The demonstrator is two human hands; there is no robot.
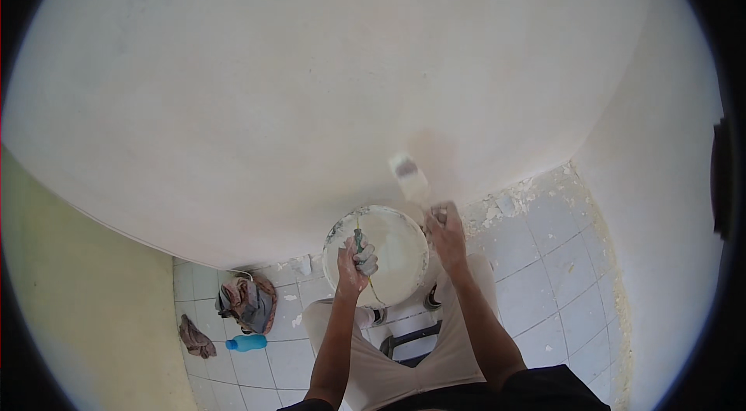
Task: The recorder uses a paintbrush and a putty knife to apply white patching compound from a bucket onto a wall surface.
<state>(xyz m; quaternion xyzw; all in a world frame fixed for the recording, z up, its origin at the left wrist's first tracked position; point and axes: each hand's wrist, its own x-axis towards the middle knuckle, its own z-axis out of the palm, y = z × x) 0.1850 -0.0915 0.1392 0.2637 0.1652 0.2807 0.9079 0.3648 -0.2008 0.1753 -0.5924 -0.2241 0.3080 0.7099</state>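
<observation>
My left hand (358, 262) was curled round the handle (358, 240) of the bucket (392, 210) before me, my right hand (447, 237) closed round the brush (415, 186) near the far wall (311, 116), seemingly largely coated except perhaps one pinkish patch (437, 150).

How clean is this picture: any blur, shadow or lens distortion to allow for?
Head view: the brush in the right hand looks blurred. Head view: a soft grey shadow lies on the wall by the bucket. Head view: the wall's lower-left edge bows, and the corners go black.
</observation>
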